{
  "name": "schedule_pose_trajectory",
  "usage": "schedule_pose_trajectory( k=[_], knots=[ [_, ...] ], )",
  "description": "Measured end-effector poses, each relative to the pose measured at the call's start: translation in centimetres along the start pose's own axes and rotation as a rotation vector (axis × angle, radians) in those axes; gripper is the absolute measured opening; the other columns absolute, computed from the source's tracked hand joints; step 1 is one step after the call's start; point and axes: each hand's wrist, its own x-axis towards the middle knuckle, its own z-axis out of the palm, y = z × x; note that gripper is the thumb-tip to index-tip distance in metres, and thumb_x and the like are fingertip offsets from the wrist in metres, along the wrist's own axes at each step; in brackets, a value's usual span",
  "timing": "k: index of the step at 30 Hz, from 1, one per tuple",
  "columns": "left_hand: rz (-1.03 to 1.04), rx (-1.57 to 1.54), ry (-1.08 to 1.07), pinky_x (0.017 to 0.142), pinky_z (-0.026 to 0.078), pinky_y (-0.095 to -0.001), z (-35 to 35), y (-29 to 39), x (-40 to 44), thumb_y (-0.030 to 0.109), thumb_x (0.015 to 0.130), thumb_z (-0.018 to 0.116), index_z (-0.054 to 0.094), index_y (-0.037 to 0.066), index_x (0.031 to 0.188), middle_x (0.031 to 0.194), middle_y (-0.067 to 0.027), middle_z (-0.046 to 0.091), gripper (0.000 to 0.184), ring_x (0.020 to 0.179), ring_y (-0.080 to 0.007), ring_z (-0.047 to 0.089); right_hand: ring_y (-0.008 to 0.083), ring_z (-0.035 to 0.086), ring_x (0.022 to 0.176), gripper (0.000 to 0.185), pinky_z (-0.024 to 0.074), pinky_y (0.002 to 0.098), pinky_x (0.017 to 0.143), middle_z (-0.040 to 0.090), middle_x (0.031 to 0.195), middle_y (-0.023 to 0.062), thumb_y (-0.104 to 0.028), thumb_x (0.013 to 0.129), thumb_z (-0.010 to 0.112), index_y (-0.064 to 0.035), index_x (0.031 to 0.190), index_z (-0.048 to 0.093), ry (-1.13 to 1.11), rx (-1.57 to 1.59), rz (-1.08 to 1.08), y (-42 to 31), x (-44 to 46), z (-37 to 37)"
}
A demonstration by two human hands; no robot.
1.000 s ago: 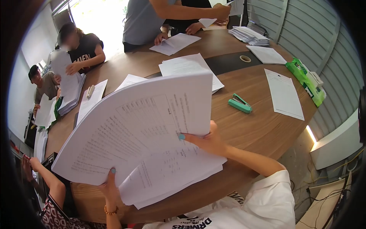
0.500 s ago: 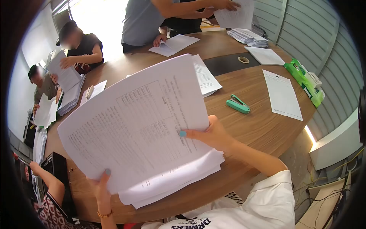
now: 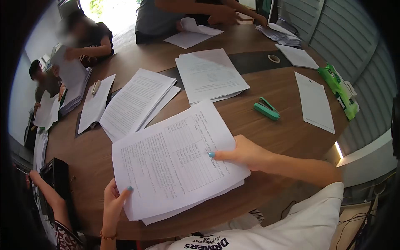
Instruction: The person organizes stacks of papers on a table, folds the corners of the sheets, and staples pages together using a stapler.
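A stack of printed sheets [image 3: 166, 166] lies low over the near table edge, between my two hands. My left hand [image 3: 113, 204] grips its lower left corner, thumb on top and fingers at the side. On the right edge, my right hand [image 3: 246, 154] pinches the sheets, its thumb on the print and its other fingers hidden beneath. More sheets show under the stack's lower edge. Just beyond are a printed pile [image 3: 135, 100] and another pile [image 3: 210, 75]. A green stapler [image 3: 266, 109] rests to the right of my right hand.
A single sheet [image 3: 314, 102] and a green packet [image 3: 339, 91] lie at the right. A tape roll [image 3: 273, 58] and paper stacks [image 3: 279, 34] are farther back. People handle papers across the table and at the left. A black box [image 3: 56, 179] stands near the left edge.
The raised, fanned sheets have come down flatter and nearer to me, with both hands still on them. The piles behind have come into view. Across the table, a person's raised sheet has been lowered.
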Motion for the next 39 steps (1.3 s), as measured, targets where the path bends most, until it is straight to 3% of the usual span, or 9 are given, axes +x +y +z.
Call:
schedule_pose_trajectory(
  k=[12, 20, 27, 30, 32, 33, 35, 37, 39],
  knots=[
    [-0.074, 0.136, -0.074, 0.075, 0.048, -0.0231, -1.3, 1.0, 0.6, -0.001, 0.082, 0.055, 0.047, -0.008, 0.108, 0.1, -0.0134, 0.06, 0.029, 0.087, -0.0126, 0.059, 0.0179, 0.062, 0.053, 0.033, 0.0534, 0.027, 0.043, 0.059, 0.064, 0.0128, -0.025, 0.083, 0.059, 0.0081, 0.083, 0.057, -0.026, -0.358, 0.148, -0.8, -1.4, -2.8],
    [-0.166, 0.297, -0.108, 0.037, 0.047, -0.0217, -1.7, 1.6, 0.8, 0.005, 0.082, 0.056, 0.05, -0.01, 0.102, 0.076, -0.013, 0.063, 0.026, 0.055, -0.0128, 0.061, 0.0189, 0.061, 0.046, 0.035, 0.0517, 0.0258, 0.039, 0.059, 0.063, 0.0152, -0.025, 0.083, 0.059, 0.0096, 0.082, 0.056, -0.046, -0.413, 0.16, -1.6, -1.1, -3.1],
    [-0.166, 0.294, -0.099, 0.031, 0.046, -0.0237, -1.2, 2.2, 0.8, 0.004, 0.082, 0.055, 0.051, -0.01, 0.101, 0.073, -0.0137, 0.063, 0.024, 0.051, -0.0142, 0.061, 0.0178, 0.06, 0.045, 0.033, 0.0511, 0.025, 0.038, 0.059, 0.062, 0.0142, -0.024, 0.083, 0.059, 0.0085, 0.082, 0.057, -0.059, -0.407, 0.154, -1.5, -1.1, -3.2],
    [-0.182, 0.362, -0.081, 0.034, 0.044, -0.0263, -1.6, 3.0, 0.8, 0.009, 0.081, 0.06, 0.054, -0.009, 0.091, 0.069, -0.0149, 0.062, 0.022, 0.045, -0.0159, 0.058, 0.0169, 0.06, 0.045, 0.031, 0.0504, 0.0242, 0.038, 0.059, 0.061, 0.0137, -0.023, 0.083, 0.059, 0.0082, 0.082, 0.057, -0.059, -0.388, 0.146, -1.4, -1.2, -3.2],
    [-0.04, 1.204, -0.01, 0.038, 0.041, -0.0308, -3.5, 3.2, 1.5, 0.015, 0.077, 0.066, 0.055, -0.007, 0.08, 0.065, -0.0159, 0.061, 0.024, 0.04, -0.0206, 0.054, 0.0156, 0.06, 0.045, 0.03, 0.0493, 0.0235, 0.038, 0.06, 0.062, 0.0134, -0.022, 0.083, 0.059, 0.0079, 0.083, 0.056, -0.047, -0.365, 0.112, -1.5, -1.5, -3.0],
    [0.188, 1.314, 0.173, 0.046, 0.04, -0.0332, -2.2, 4.7, 1.9, 0.019, 0.073, 0.069, 0.056, -0.004, 0.074, 0.064, -0.0162, 0.058, 0.027, 0.045, -0.0243, 0.054, 0.0156, 0.06, 0.045, 0.03, 0.0493, 0.0235, 0.038, 0.06, 0.062, 0.0134, -0.022, 0.083, 0.059, 0.0079, 0.083, 0.056, -0.049, -0.366, 0.11, -1.6, -1.5, -3.0],
    [0.461, 1.312, 0.269, 0.055, 0.045, -0.0324, 0.2, 7.4, 4.0, 0.016, 0.074, 0.068, 0.058, -0.002, 0.079, 0.07, -0.0142, 0.06, 0.021, 0.061, -0.024, 0.059, 0.0146, 0.059, 0.045, 0.029, 0.0484, 0.0232, 0.037, 0.06, 0.062, 0.0132, -0.021, 0.083, 0.059, 0.0074, 0.082, 0.056, -0.045, -0.349, 0.095, -1.7, -1.8, -2.9],
    [0.706, 1.057, 0.099, 0.069, 0.046, -0.0323, 3.4, 8.0, 7.6, 0.016, 0.075, 0.067, 0.059, 0.0, 0.085, 0.084, -0.014, 0.06, 0.02, 0.079, -0.0244, 0.06, 0.0141, 0.059, 0.045, 0.028, 0.0472, 0.0224, 0.037, 0.061, 0.063, 0.0124, -0.02, 0.084, 0.059, 0.0074, 0.085, 0.056, -0.048, -0.371, 0.102, -1.6, -1.6, -2.9],
    [0.687, 0.883, -0.153, 0.086, 0.042, -0.0342, 6.9, 7.7, 11.1, 0.02, 0.078, 0.065, 0.055, 0.0, 0.105, 0.106, -0.0151, 0.055, 0.035, 0.1, -0.0262, 0.053, 0.0136, 0.059, 0.045, 0.027, 0.0459, 0.0216, 0.036, 0.061, 0.065, 0.0116, -0.02, 0.084, 0.058, 0.0074, 0.087, 0.056, -0.049, -0.395, 0.098, -1.5, -1.3, -3.1]
  ],
)
